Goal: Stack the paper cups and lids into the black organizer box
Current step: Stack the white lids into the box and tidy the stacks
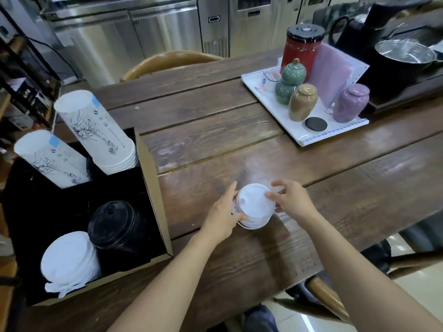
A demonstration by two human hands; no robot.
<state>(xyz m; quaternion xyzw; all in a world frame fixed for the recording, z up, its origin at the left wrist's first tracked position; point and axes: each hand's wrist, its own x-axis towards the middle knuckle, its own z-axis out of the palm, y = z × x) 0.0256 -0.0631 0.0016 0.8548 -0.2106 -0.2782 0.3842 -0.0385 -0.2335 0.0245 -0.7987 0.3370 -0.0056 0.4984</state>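
A short stack of white lids (255, 207) stands on the wooden table in front of me. My left hand (224, 215) grips its left side and my right hand (292, 200) holds its right edge with the fingertips. To the left stands the black organizer box (153, 188). Its back compartments hold two tilted stacks of white printed paper cups (96, 130) (50, 159). Its front compartments hold a stack of black lids (117, 224) and a stack of white lids (70, 257).
A white tray (299, 137) with small ceramic jars and a red canister (302, 49) sits at the back right, next to a black kettle and a steel pot (405, 53). Wooden chair backs stand at the far side (167, 59) and near right (330, 300).
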